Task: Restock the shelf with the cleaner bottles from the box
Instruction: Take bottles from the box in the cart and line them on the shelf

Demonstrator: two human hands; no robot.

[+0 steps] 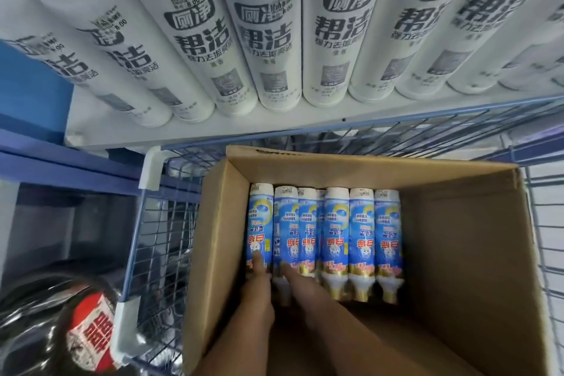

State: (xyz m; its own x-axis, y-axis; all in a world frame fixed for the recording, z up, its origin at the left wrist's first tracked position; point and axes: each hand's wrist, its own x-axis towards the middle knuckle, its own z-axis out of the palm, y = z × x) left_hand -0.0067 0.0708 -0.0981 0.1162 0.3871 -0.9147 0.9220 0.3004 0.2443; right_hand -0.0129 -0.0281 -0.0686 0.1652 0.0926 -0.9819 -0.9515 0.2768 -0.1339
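Your box (pixel 457 253): plain brown corrugated cardboard, matt, raw-edged at the rim. Cleaner bottles (pixel 335 232) along its far-left wall: glossy blue printed film sleeves, white plastic bases, shiny gold collars. Your cart (pixel 158 238): blue-coated metal wire, white plastic corner caps. Shelf bottles (pixel 274 49) above: matt white wrap, dark print.

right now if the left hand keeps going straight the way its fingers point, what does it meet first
The left hand already rests its finger on the leftmost cleaner bottle in the box. Sliding on, it would probably run along that bottle's label toward its white end, though depth is unclear.
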